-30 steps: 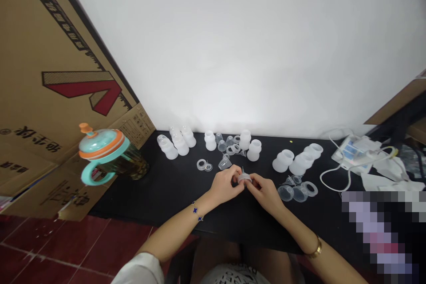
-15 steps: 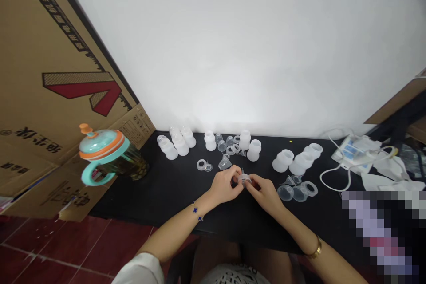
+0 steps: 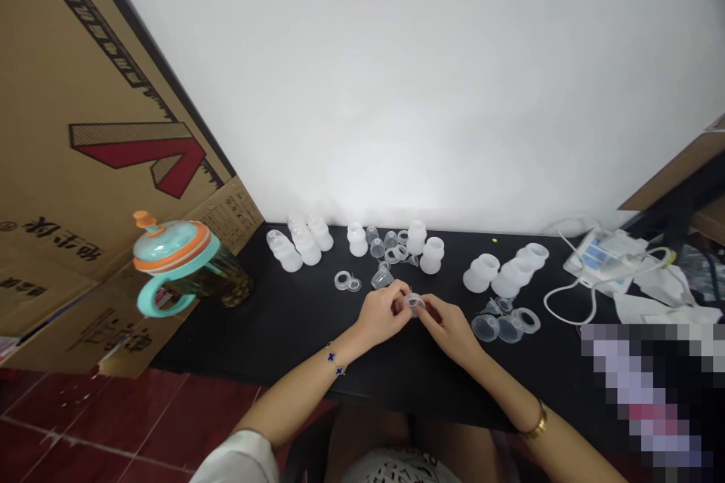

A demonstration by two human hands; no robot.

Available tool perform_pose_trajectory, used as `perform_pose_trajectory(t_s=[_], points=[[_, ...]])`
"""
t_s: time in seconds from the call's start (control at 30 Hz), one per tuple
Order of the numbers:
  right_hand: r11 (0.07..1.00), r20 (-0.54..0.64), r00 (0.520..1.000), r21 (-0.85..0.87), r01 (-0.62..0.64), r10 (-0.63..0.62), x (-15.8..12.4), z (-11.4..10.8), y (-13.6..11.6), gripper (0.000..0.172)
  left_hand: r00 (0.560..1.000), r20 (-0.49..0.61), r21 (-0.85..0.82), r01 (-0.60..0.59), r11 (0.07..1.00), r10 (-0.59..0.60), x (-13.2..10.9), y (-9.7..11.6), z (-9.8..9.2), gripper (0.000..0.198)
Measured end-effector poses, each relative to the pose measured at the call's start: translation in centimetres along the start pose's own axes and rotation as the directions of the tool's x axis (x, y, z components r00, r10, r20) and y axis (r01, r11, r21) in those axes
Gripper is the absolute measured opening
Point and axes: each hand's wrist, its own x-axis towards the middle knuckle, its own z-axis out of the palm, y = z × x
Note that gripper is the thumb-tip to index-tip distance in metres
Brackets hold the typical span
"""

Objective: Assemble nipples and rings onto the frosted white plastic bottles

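Note:
Between my hands is a clear bottle collar ring [image 3: 414, 303], with what looks like a teat in it, partly hidden by fingers. My left hand [image 3: 385, 313] pinches its left side with thumb and forefinger, and my right hand [image 3: 449, 323] grips the right side. Just beyond my left hand lies a clear cap [image 3: 382, 278] on its side. Further left, a loose ring [image 3: 343, 281] and a teat [image 3: 354, 285] lie together. Behind them, several clear caps and rings sit between white bottles [image 3: 357, 239]. Right of my right hand are clear domed caps [image 3: 485, 327] and another ring [image 3: 526, 321].
Several capped bottles [image 3: 306, 245] stand at the back left, and open white bottles [image 3: 481, 273] at the right. A large drinking jug [image 3: 186, 264] stands beside a cardboard box [image 3: 113, 166]. White cables [image 3: 572, 309] and papers lie on the black table [image 3: 272, 339] at right.
The collar ring has tilted between my fingers, so its round opening shows more and the pointed teat tip less. Both hands stay nearly in place.

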Motion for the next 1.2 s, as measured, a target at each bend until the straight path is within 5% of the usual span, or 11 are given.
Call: perform_pose_trajectory(t_s=[0.5,1.2], points=[[0.992,-0.032,0.998,0.11,-0.056,0.06,0.13,0.21,0.24,0.022,0.998,0.012,0.103,-0.058,0.993,0.057,-0.07,0.05,0.01,0.014],[0.977,-0.057,0.996,0.205,-0.05,0.063,0.28,0.14,0.83,0.027,0.998,0.017,0.014,-0.068,0.998,0.067,-0.03,0.24,-0.42,0.023]])
